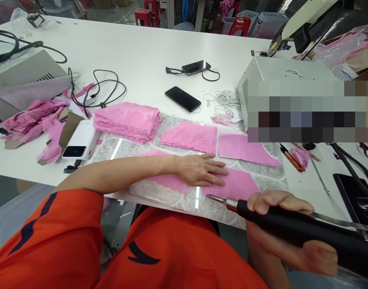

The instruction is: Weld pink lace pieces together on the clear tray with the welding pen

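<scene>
White counter (126,44), marbled board (162,195) on it. Lace stack (128,122): board's far left. Pink piece (236,184): board's near side. Left hand (198,170) flat on its left end, grasping nothing. Right hand (277,245) grips black-handled tool (292,226), tip by piece's near edge, contact unclear. Best: press flat, fingers clear of tip.

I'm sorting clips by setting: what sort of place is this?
Probably a sewing or garment workshop: a stack of pink lacy fabric, flat pink pieces and coiled white cord share a white worktable.
</scene>
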### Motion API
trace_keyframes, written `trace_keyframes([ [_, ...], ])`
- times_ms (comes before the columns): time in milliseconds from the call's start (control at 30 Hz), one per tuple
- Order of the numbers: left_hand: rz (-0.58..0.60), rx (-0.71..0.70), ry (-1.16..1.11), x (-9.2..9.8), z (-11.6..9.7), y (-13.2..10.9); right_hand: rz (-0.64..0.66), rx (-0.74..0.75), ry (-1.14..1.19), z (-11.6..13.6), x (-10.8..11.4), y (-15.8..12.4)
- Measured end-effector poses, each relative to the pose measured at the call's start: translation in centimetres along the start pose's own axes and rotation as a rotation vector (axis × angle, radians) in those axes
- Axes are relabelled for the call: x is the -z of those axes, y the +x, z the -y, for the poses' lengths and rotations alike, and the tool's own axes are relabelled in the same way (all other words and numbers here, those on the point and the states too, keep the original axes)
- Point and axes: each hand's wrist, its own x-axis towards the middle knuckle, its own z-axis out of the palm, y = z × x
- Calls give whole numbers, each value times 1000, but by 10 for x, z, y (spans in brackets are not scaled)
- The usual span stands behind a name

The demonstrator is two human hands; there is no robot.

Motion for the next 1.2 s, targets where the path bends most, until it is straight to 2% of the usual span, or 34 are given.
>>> trace_keyframes([
  [100,22,15,0,0,0,1,51,94,56,-2,-8,3],
  [233,52,31,-3,0,0,1,87,94,73,-1,-7,6],
  [433,-29,-3,-3,-4,2,0,82,70,32,-3,-9,3],
  [533,-27,-5,-4,-4,2,-1,96,78,13,-4,-8,2],
  [733,75,62,-50,2,-3,1,107,96,10,-4,-6,5],
  [800,70,81,-66,6,-4,1,87,96,8,-4,-6,5],
  [867,19,71,-59,12,-5,-2,57,88,2,-3,-6,4],
  [967,-71,66,-36,23,-7,-18,38,82,-1,-1,-9,2],
  [1033,-93,98,-28,28,-11,-38,51,65,16,0,-15,1],
  [1200,-47,238,-66,25,-28,-105,130,-45,67,1,-34,-3],
])
